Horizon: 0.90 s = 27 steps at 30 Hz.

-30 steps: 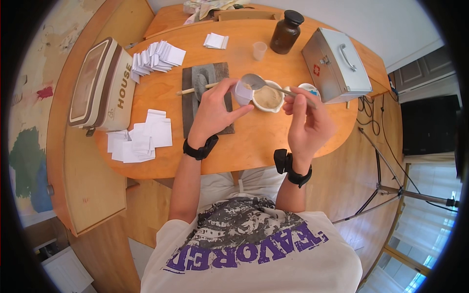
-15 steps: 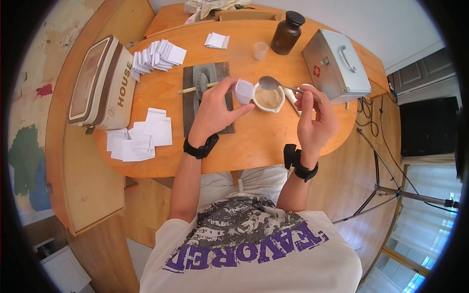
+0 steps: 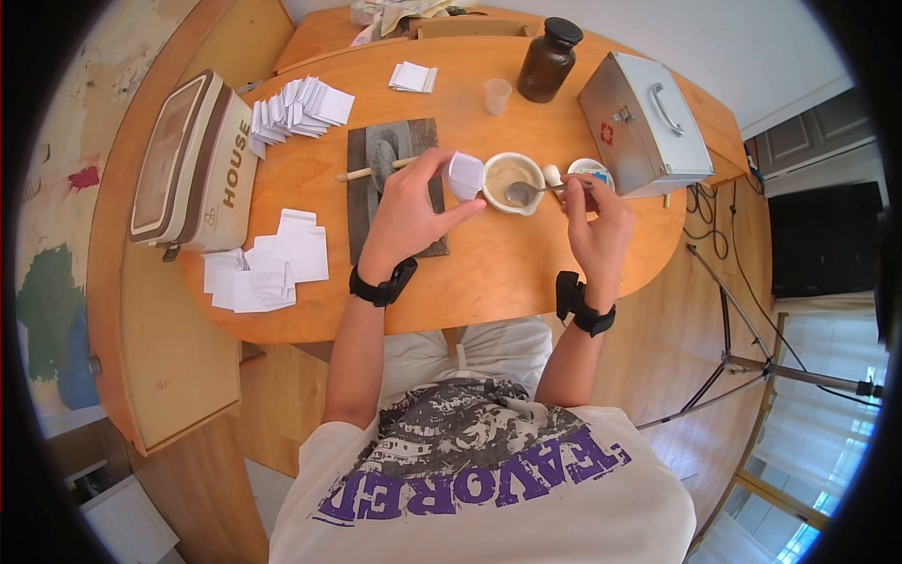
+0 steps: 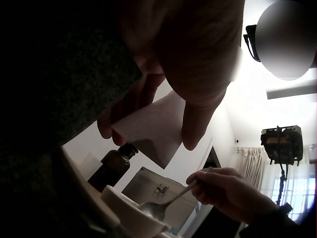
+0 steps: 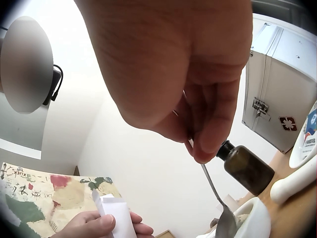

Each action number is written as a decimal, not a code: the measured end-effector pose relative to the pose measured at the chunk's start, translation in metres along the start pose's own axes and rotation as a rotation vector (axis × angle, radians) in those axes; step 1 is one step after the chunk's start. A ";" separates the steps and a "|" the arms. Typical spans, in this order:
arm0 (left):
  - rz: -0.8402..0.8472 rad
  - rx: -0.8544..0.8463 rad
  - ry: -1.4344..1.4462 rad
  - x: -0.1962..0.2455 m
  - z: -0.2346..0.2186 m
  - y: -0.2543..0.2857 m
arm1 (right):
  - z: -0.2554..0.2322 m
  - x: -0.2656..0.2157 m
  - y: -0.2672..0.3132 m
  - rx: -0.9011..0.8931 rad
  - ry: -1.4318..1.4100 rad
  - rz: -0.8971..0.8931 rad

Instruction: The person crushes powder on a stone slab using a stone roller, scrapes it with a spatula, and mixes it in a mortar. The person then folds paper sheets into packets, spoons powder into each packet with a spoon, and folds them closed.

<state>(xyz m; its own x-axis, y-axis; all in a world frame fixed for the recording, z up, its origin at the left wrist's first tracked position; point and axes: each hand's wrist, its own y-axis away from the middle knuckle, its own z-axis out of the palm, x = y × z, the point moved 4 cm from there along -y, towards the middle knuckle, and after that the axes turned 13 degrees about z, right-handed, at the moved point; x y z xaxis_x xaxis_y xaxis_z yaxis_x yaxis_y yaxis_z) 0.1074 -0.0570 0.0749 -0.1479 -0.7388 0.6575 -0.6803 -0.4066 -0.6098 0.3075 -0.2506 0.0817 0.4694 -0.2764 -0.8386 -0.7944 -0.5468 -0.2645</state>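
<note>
My left hand (image 3: 411, 221) pinches a small white paper packet (image 3: 464, 176) by its sides, just left of a white mortar (image 3: 504, 209). Beige powder (image 3: 507, 175) lies in the mortar. With bent fingertips my right hand (image 3: 601, 226) grips the handle of a metal spoon (image 3: 520, 194), whose bowl dips inside the mortar's rim. In the right wrist view the spoon slants down into the mortar (image 5: 260, 223), and the packet (image 5: 118, 218) stands upright in the left hand. A white pestle (image 5: 297, 182) lies beside the mortar, partly behind the right hand in the head view.
A brown bottle (image 3: 547, 61), a clear cup (image 3: 497, 96) and a silver case (image 3: 648, 127) stand behind and to the right. Leftward are a dark board (image 3: 366, 216) with a stick across it, white packets (image 3: 305, 108), loose papers (image 3: 272, 268) and a HOUSE box (image 3: 202, 174).
The spoon was raised over the packet's opening, moved right above the mortar, and is now lowered into it. My left hand with the packet has hardly moved.
</note>
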 end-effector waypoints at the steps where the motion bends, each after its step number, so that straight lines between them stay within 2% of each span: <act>1: -0.002 -0.002 -0.001 0.000 0.000 0.000 | 0.000 0.003 0.000 0.004 0.000 0.052; 7: -0.007 -0.008 -0.007 -0.002 0.001 0.001 | -0.005 0.005 -0.001 0.146 -0.259 0.192; 14: -0.014 -0.025 -0.022 0.000 0.002 -0.001 | -0.006 -0.047 0.015 0.204 -0.463 0.170; 18: -0.021 -0.012 -0.010 0.000 0.002 0.000 | 0.006 -0.068 0.027 0.175 -0.552 0.059; 20: -0.015 -0.009 -0.009 0.001 0.001 -0.001 | 0.010 -0.076 0.031 0.153 -0.295 -0.180; 21: -0.015 -0.007 -0.009 0.001 0.001 -0.001 | 0.010 -0.078 0.032 0.147 -0.244 -0.239; 24: -0.021 -0.011 0.006 0.002 0.000 -0.001 | 0.009 -0.079 0.033 0.168 -0.177 -0.344; 27: -0.025 -0.012 -0.007 0.002 0.000 -0.001 | 0.009 -0.081 0.033 0.169 -0.172 -0.371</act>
<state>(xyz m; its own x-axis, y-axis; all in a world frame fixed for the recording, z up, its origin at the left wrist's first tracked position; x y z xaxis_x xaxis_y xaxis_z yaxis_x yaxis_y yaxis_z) 0.1072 -0.0582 0.0770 -0.1254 -0.7321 0.6696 -0.6921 -0.4191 -0.5877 0.2401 -0.2393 0.1370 0.6751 0.0577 -0.7354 -0.6427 -0.4433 -0.6248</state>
